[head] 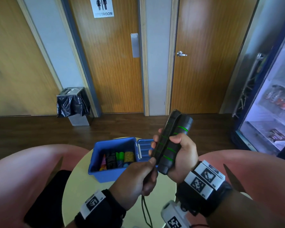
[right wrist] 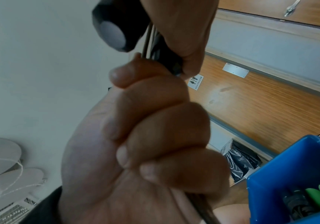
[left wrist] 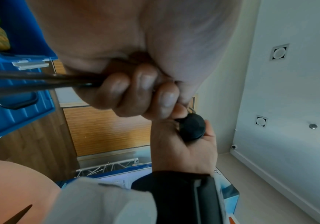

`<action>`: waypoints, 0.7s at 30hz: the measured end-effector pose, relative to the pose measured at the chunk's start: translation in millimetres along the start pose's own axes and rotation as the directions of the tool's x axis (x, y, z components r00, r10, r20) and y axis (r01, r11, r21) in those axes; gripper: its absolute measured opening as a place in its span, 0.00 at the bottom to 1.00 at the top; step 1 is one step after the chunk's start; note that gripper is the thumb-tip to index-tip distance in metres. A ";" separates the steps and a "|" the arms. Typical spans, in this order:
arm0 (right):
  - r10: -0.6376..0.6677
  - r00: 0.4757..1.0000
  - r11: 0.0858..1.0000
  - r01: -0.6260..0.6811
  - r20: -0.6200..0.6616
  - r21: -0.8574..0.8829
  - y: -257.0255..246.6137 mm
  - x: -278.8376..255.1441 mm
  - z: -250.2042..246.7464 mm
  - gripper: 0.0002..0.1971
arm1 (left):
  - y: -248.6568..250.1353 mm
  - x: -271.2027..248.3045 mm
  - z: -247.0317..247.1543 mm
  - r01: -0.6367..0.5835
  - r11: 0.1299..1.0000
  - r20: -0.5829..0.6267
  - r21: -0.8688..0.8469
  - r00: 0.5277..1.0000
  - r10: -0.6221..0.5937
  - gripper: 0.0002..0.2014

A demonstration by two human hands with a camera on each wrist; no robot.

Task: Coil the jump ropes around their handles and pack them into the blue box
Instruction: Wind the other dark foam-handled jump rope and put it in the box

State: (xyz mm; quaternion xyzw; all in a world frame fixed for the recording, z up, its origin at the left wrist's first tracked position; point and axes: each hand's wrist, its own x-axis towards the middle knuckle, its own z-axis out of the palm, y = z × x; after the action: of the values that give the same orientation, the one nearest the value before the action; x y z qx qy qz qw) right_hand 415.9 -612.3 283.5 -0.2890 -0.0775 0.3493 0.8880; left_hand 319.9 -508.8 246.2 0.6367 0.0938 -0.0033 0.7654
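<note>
Right hand (head: 181, 155): fingers wrapped round the paired black, green-ringed jump-rope handles (head: 171, 142), held upright, likely as a winding core.
Left hand (head: 138, 176): fingers pinching the thin dark cord (head: 145, 209), likely for tension.
Open blue plastic box (head: 95, 163): on the round pale-yellow tabletop (head: 76, 183), just beyond the hands, holding other bundles.

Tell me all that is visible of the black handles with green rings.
The handles are two black, matte, ribbed cylinders with thin bright green rings, held side by side, tilted with tops leaning away and right. The right hand grips them above the round table, near the open blue box. Dark rope already lies along them; the left hand pinches it below their lower end, and the rest hangs down.
</note>
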 end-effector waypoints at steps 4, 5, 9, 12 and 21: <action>0.000 0.997 1.000 -0.002 0.073 0.027 1.0 2.1 -1.0 0.36 | 3.2 -5.7 4.8 0.025 0.999 0.057 -0.033 0.998 -0.023 0.24; -0.003 0.995 0.999 -0.001 0.099 0.036 0.6 2.0 -0.7 0.35 | 4.0 -6.6 5.3 0.040 0.997 0.067 -0.059 0.997 -0.036 0.23; -0.010 0.982 0.999 0.004 0.186 0.033 -0.4 -0.2 1.8 0.31 | 7.0 -9.0 3.6 0.111 0.985 0.137 -0.129 0.986 -0.094 0.23; -0.006 0.979 1.000 0.001 0.205 0.024 -0.1 -2.5 5.0 0.26 | 7.2 -11.6 1.4 0.117 0.977 0.187 -0.181 0.979 -0.083 0.22; -0.096 0.989 0.994 0.090 0.109 0.061 -7.7 4.0 16.3 0.12 | 5.9 -9.6 5.3 -0.176 0.984 -0.119 -0.025 0.978 0.171 0.27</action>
State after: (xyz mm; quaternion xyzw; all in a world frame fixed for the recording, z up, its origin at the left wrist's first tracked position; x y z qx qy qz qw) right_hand 417.8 -606.6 301.0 -0.2401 -0.1307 0.3252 0.9053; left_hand 311.9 -514.0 254.3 0.6280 0.0823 0.1022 0.7671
